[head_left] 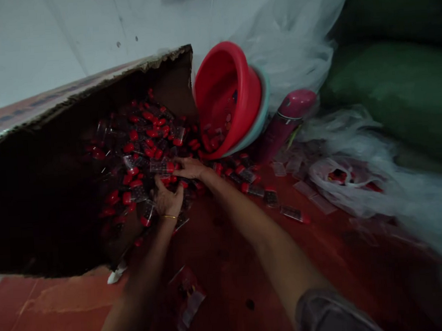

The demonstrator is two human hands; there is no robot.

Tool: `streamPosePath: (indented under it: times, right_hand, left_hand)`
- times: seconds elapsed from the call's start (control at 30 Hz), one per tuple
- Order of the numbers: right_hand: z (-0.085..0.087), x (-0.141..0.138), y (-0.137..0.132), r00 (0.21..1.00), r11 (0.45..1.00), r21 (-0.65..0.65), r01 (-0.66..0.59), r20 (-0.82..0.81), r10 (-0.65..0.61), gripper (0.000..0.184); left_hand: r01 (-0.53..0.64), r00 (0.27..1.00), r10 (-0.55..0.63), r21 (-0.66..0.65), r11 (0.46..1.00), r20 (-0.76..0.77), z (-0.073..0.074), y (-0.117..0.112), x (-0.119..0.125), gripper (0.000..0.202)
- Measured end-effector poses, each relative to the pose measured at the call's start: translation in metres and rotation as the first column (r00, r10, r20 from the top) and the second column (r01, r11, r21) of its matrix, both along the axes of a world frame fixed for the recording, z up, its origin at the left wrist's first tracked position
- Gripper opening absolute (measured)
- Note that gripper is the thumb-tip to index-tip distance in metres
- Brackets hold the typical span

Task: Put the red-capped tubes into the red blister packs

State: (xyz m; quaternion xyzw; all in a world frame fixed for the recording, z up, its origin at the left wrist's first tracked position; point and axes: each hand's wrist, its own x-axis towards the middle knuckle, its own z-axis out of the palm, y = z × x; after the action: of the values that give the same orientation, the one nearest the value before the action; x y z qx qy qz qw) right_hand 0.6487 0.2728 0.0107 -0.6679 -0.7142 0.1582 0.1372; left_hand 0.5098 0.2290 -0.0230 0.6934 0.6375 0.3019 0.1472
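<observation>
The left hand (pixel 167 198) and right hand (pixel 191 168) are resting half-curled on red-capped vials (pixel 160 166), seemingly light, slick, best pinched at the cap; any hold I cannot tell.

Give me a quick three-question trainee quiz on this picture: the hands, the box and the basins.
1. True or false: the red basin stands upright, mouth up.
2. Which wrist wears the gold bangle? A: left hand. B: right hand.
3. Fill in: the red-capped pieces spill from a cardboard ____.
Key: 1 false, the red basin is tipped on its side; 2 A; 3 box.
</observation>
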Motion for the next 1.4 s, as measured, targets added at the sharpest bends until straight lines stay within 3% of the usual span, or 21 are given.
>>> streamPosePath:
  times: [0.2, 0.3, 0.37, 0.5, 0.6, 0.7, 0.8, 0.87, 0.97, 1.03, 1.27, 1.4]
  right_hand:
    - [-0.008, 0.041, -0.065, 0.997, 0.997, 0.025, -0.076, 0.035, 0.075, 0.054]
    - [-0.013, 0.058, -0.099, 0.995, 0.997, 0.041, -0.064, 0.084, 0.061, 0.056]
    - [-0.016, 0.065, -0.12, 0.993, 0.999, 0.036, -0.023, 0.114, 0.019, 0.056]
    - [-0.023, 0.067, -0.161, 0.986, 0.998, 0.056, -0.003, 0.166, -0.006, 0.056]
    - [-0.025, 0.061, -0.188, 0.983, 0.994, 0.102, -0.029, 0.181, 0.01, 0.062]
    - [-0.023, 0.05, -0.211, 0.978, 0.991, 0.135, -0.007, 0.205, -0.021, 0.067]
    - [-0.02, 0.026, -0.232, 0.975, 0.971, 0.235, 0.05, 0.2, -0.098, 0.061]
    - [-0.019, 0.002, -0.245, 0.981, 0.943, 0.329, 0.058, 0.157, -0.115, 0.05]
    - [-0.022, -0.038, -0.265, 0.996, 0.916, 0.401, 0.01, 0.082, -0.046, 0.037]
    - [-0.026, -0.06, -0.277, 0.999, 0.907, 0.42, -0.016, 0.041, -0.001, 0.032]
    - [-0.051, -0.097, -0.31, 0.986, 0.863, 0.493, 0.113, -0.163, -0.036, 0.022]
    - [-0.054, -0.117, -0.319, 0.952, 0.864, 0.459, 0.207, -0.298, -0.07, 0.02]
  left_hand:
    - [0.209, 0.978, -0.209, -0.042, 0.977, 0.006, -0.011, -0.052, 0.031, 0.061]
    - [0.378, 0.925, -0.379, -0.133, 0.916, 0.018, -0.012, -0.075, 0.041, 0.061]
    - [0.514, 0.858, -0.508, -0.154, 0.844, 0.075, -0.009, -0.086, 0.041, 0.055]
    - [0.706, 0.708, -0.684, -0.176, 0.686, 0.177, 0.01, -0.103, 0.017, 0.035]
    - [0.759, 0.651, -0.746, -0.136, 0.637, 0.139, 0.027, -0.117, -0.025, 0.031]
    - [0.742, 0.663, -0.748, -0.114, 0.66, -0.017, 0.028, -0.141, -0.078, 0.031]
    - [0.651, 0.722, -0.654, -0.099, 0.752, -0.226, 0.009, -0.169, -0.118, 0.033]
    - [0.599, 0.737, -0.593, -0.093, 0.795, -0.325, -0.008, -0.183, -0.132, 0.037]
    - [0.563, 0.741, -0.54, -0.068, 0.824, -0.399, -0.026, -0.194, -0.14, 0.039]
    - [0.538, 0.755, -0.505, -0.045, 0.842, -0.418, -0.03, -0.197, -0.144, 0.037]
    - [0.503, 0.777, -0.457, -0.01, 0.864, -0.433, -0.024, -0.198, -0.154, 0.03]
    - [0.486, 0.81, -0.439, 0.027, 0.873, -0.39, -0.023, -0.198, -0.153, 0.028]
